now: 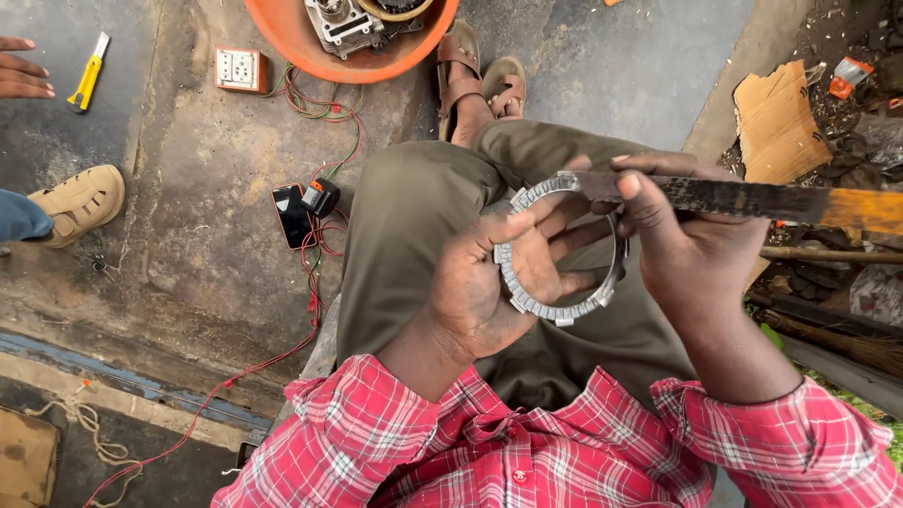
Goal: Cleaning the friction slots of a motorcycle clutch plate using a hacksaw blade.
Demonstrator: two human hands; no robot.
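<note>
Far to the left of the grip, another person's hand (21, 73) rests on the floor (188, 207) near a yellow utility knife (88, 75), and a tan sandal (80, 200) stands below them. Nearer, a socket box (241, 70), red and green wires (320, 113) and a dark phone (293, 214) lie on the concrete, under an orange basin (310, 52) with engine parts.

The left hand (489, 282) is closed on the toothed metal ring (562, 246): the ring lies in the open palm, and the thumb presses over its upper left rim. The ring faces the camera, above the lap.

The right hand (691, 240) is closed around a flat dark file (743, 198). Its long axis runs almost horizontal, from the orange handle on the far right to the tip, which touches the upper rim of the ring, just above the left grip. So the ring is to the left of the right grip and touches the tool; the left hand is the nearer one to it.
</note>
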